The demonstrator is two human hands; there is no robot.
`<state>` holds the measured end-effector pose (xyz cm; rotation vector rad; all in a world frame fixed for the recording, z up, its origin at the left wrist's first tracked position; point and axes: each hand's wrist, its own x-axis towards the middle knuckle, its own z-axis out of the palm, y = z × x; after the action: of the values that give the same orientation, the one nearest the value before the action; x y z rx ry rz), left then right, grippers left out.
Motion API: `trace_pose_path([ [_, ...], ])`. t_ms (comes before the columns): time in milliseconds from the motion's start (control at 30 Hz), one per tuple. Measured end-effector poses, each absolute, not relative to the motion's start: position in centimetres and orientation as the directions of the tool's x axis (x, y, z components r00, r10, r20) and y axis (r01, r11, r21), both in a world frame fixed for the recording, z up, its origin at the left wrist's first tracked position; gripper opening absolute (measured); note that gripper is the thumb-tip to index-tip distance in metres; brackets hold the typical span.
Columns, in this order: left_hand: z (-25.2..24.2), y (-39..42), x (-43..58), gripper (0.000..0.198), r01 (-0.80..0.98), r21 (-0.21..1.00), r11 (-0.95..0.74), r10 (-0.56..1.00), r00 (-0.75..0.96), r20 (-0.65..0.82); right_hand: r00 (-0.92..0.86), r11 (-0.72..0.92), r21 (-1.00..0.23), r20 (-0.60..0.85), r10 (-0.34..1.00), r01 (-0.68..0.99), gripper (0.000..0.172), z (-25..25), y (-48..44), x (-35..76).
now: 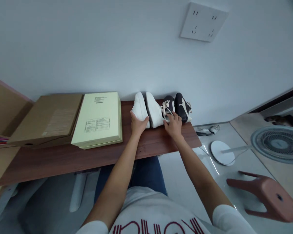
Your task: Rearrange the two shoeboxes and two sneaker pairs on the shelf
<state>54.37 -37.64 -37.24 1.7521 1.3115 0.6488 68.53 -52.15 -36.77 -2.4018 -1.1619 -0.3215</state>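
Note:
Two white sneakers lie side by side on a dark wooden table (151, 144). My left hand (138, 124) grips the heel end of the left white sneaker (140, 105), thumb on one side and fingers on the other. The second white sneaker (155, 112) rests close against it. To the right are two black sneakers with cream trim. My right hand (174, 125) is at the nearer end of the left black sneaker (169, 103), its fingers bent around the pale laces and opening. Beside it sits the other black sneaker (181, 107), touched by no grip that I can see.
A pale yellow box (97, 118) and a brown cardboard box (48, 115) stand on the table's left. A wall with a socket plate (203, 22) rises behind. On the floor at right are a fan (279, 144), a pink stool (266, 195) and more shoes (214, 129).

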Motion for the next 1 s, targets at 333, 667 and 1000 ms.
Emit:
trace_pose_path([
  [333, -36.3, -36.4, 54.1, 0.096, 0.47, 0.871, -0.141, 0.932, 0.361, -0.044, 0.199, -0.194, -0.048, 0.347, 0.917, 0.98, 0.025, -33.1, -50.8, 72.4],
  [667, -37.3, -37.3, 53.9, 0.097, 0.527, 0.845, -0.087, 0.964, 0.258, -0.061, 0.762, -0.702, -0.307, 0.36, 0.539, 0.642, 0.055, -36.6, -52.0, 70.1],
  [1000, -36.1, -36.5, 53.3, 0.101, 0.538, 0.836, -0.107, 0.952, 0.297, -0.07, 0.736, -0.611, -0.426, 0.507, 0.449, 0.667, 0.041, -32.9, -51.8, 76.5],
])
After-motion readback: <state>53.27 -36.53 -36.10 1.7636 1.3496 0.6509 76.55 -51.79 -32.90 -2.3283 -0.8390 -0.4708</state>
